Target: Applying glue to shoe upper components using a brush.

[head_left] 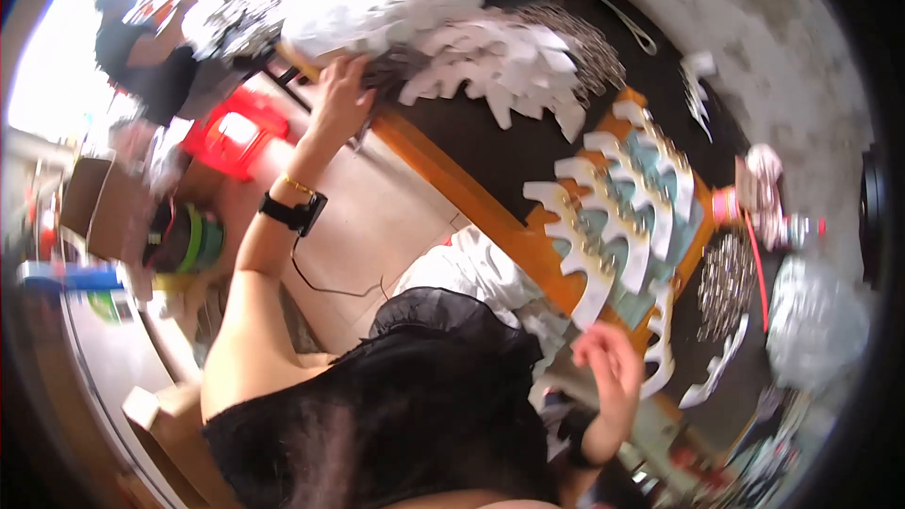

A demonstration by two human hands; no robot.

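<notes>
A: Head view, the only 1 here. The left hand point(341, 94) reaches far out to the heap of white wing-shaped cutouts point(500, 66) at the far end of the dark table point(490, 151). Its fingers curl down into the edge of the heap, against grey backing under the white pieces, but whether they actually pinch anything I cannot tell.

B: And the right hand point(608, 363)?

A: Blurred, close to the body, just beside the near end of the fanned row of white toothed pieces point(613, 217) that lie on an orange-framed board point(556, 269). It looks loosely curled; whether it holds something I cannot tell.

B: How would those cutouts handle?

A: My guess: light, thin sheet, stiff enough to keep shape but easy to crease at the pointed tips. Best taken by the broad base, not the teeth, and lifted flat, since a stack may slide apart.

B: Any packages or signs?

A: No signs that I can make out. A cardboard box point(94, 207) stands far left, a red stool point(236, 137) near another seated person point(141, 47), and a crinkled clear plastic bag point(815, 320) sits at the right. A black wristband point(292, 215) is on the left wrist.
</notes>
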